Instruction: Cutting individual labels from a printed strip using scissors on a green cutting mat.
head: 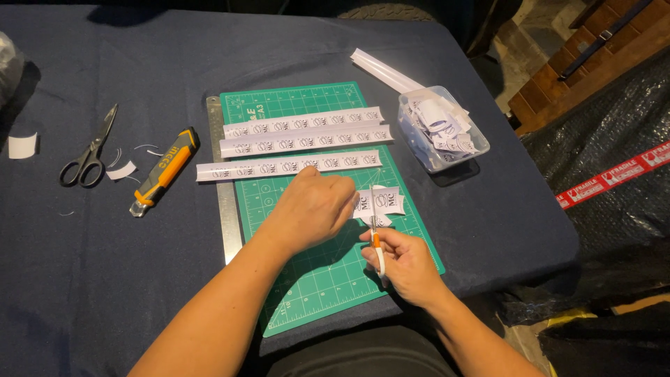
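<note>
left hand low over the green cutting mat, fingers curled narrow and pinched on the near end of a short printed paper strip; strip flat-ish just above the mat's right half, its far end jutting out to the right of the knuckles

right hand closed around a slim craft knife with white handle and orange collar, fingers wrapped tight, blade tip pointed away and meeting the short strip near its middle; whether the blade actually touches the paper, hard to tell

further up the mat, three long printed paper strips laid side by side, roughly parallel, slightly tilted, the nearest one sticking out past the mat's left edge over a steel ruler; ruler lying along the mat's left side

to the right of the mat, near its upper corner, a clear plastic tub heaped with small cut paper pieces; behind it a folded white paper length on the dark tablecloth

well to the left, an orange and black utility knife, black-handled scissors with blades shut, and a couple of small white paper scraps between them; another scrap near the table's left edge

off the table on the right, black bubble wrap crossed by red and white tape
</note>
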